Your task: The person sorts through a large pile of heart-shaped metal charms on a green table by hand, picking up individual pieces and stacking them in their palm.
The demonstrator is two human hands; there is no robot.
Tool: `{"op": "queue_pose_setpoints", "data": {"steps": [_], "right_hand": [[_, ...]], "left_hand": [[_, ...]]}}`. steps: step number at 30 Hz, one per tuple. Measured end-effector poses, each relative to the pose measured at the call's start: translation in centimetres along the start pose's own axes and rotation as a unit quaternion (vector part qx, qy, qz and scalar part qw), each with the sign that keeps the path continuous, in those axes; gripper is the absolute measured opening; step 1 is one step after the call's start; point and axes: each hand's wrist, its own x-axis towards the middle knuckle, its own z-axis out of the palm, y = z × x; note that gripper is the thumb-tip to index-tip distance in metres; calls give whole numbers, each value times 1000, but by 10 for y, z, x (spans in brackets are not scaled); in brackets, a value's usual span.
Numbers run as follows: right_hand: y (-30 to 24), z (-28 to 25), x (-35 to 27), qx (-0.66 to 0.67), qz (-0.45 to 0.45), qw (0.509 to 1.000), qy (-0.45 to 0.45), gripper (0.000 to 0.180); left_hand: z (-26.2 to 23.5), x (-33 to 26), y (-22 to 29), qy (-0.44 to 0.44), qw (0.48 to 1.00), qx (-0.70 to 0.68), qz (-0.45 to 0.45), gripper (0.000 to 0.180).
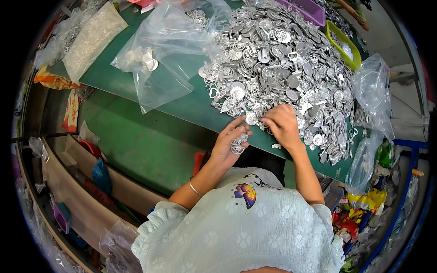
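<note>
A large heap of silver-grey metal pieces (277, 68), mostly flat discs and openwork ornaments, covers the green table (191, 109) in front of me. My left hand (223, 144) is at the table's near edge, its fingers curled round several openwork silver pieces (238, 143). Just to its right, my right hand (283, 123) is at the front of the heap with thumb and fingers pinched together. What sits in that pinch is too small to make out. A pale round disc (251, 118) lies between the two hands' fingertips.
Clear plastic bags lie left of the heap (168, 59) and hang at its right (373, 95). A yellow-green tray (343, 45) and a purple tray (307, 11) stand behind it. Another person's arm (357, 16) reaches in at the far right. Brown shelving (91, 195) stands at my left.
</note>
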Motion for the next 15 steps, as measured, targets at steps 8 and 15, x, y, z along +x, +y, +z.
{"op": "queue_pose_setpoints", "data": {"steps": [8,15], "right_hand": [[-21,11,10,-149,91,983,-59,25],[-23,2,1,157,331,928,-75,18]], "left_hand": [[-12,0,-6,-11,999,-27,-21,35],[7,-7,2,-7,1000,-14,-22,35]]}}
